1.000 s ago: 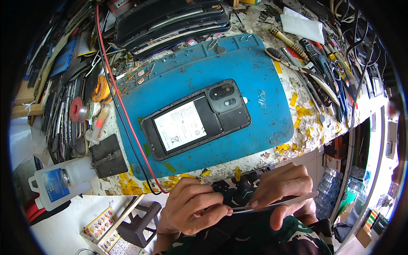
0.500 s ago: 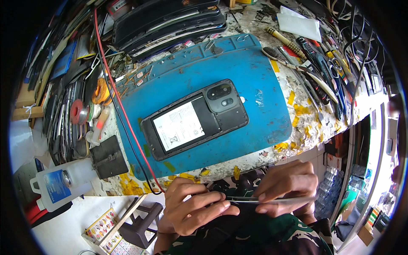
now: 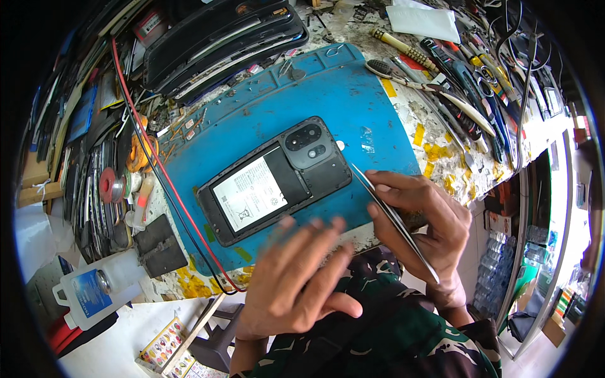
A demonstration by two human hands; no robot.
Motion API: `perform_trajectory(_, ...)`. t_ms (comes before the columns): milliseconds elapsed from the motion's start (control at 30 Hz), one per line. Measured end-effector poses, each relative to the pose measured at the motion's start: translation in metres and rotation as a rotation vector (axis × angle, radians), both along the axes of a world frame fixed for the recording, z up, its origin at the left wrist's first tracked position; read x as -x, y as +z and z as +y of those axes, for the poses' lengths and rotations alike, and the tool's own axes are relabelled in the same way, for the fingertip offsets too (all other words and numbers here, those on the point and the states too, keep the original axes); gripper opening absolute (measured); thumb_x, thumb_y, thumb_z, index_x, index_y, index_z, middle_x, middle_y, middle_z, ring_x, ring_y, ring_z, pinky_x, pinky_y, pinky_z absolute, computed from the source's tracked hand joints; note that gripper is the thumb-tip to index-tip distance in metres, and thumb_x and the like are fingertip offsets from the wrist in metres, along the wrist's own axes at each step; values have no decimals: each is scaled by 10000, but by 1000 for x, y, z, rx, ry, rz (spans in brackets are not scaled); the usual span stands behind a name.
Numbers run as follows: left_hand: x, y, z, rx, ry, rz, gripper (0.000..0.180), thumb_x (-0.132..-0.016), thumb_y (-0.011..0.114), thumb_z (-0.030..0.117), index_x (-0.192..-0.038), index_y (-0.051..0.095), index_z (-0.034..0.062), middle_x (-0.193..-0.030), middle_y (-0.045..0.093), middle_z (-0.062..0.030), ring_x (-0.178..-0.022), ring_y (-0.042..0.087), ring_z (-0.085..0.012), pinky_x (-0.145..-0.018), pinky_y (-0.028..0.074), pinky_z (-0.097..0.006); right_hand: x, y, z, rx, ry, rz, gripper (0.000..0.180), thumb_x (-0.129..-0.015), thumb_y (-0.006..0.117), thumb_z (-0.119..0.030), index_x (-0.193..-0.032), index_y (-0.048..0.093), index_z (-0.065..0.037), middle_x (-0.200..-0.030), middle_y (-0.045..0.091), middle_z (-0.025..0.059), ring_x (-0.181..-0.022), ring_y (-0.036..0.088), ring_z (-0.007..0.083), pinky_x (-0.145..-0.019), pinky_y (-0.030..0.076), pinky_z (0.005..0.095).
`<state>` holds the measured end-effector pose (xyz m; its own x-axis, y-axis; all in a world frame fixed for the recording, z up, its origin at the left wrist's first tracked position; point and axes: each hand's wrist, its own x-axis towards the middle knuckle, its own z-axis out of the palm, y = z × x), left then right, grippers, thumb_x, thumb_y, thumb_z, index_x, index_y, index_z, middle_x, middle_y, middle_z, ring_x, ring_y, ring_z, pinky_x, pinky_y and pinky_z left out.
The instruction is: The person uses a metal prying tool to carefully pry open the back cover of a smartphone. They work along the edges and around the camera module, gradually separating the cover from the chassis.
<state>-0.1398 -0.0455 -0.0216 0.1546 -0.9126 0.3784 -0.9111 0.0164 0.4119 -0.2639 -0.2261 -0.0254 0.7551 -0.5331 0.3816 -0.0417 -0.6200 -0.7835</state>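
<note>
A dark smartphone (image 3: 328, 169) with its back cover off lies on the blue repair mat (image 3: 378, 126), its white-labelled battery (image 3: 250, 194) and camera block showing. My right hand (image 3: 428, 220) grips a pair of metal tweezers (image 3: 398, 224) between thumb and fingers. Their tips point up and left, close to the phone's right corner. Fingers spread and slightly blurred, my left hand (image 3: 296, 277) holds nothing and hovers just in front of the phone's near edge.
Red and black cables (image 3: 161, 160) cross the mat's left side. Phone shells (image 3: 217, 50) are stacked behind. A toothbrush (image 3: 403, 77) and several tools lie at right. Solder spools (image 3: 112, 184), a dark pad (image 3: 161, 246) and a plastic bottle (image 3: 88, 293) stand at left.
My left hand has let go of the tweezers, opened and moved up toward the phone. The right hand has turned the tweezers from level to pointing at the phone. The view has shifted slightly.
</note>
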Motion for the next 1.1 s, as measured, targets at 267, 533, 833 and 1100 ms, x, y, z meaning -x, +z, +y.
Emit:
perform_trajectory(267, -13, -2, -28, -259, 183, -101, 1107, -840, 472, 832, -1409, 541, -115, -1567, 446, -276, -1458, 432, -452, -1176, 338, -610, -12, -3, 1, 45, -5, 40, 168, -826, 768, 63, -888, 616, 27, -1020, 779, 195, -853, 766, 259, -737, 591, 339)
perform_trajectory(533, -16, -4, -30, -283, 179, -98, 1060, -904, 398, 824, -1374, 588, -107, -1532, 509, -249, -1425, 493, -411, -1164, 364, -583, -18, -2, -2, 54, 15, 34, 201, -794, 764, 106, -891, 605, 33, -1028, 770, 218, -876, 770, 295, -752, 605, 362)
perform_trajectory(833, -16, -7, -29, -296, 182, -150, 1057, -911, 343, 850, -1347, 615, -73, -1453, 580, -267, -1373, 543, -443, -1169, 358, -586, -30, -3, -6, 43, 33, 142, 185, -791, 777, 82, -922, 654, 38, -1108, 745, 173, -879, 744, 284, -716, 616, 363)
perform_trajectory(1100, -16, -8, -30, -267, 198, -121, 962, -963, 350, 788, -1334, 632, -53, -1426, 616, -234, -1355, 573, -404, -1171, 373, -557, -31, -4, -9, 110, 53, 88, 205, -791, 774, 81, -962, 663, 55, -1141, 733, 175, -855, 741, 272, -710, 613, 354)
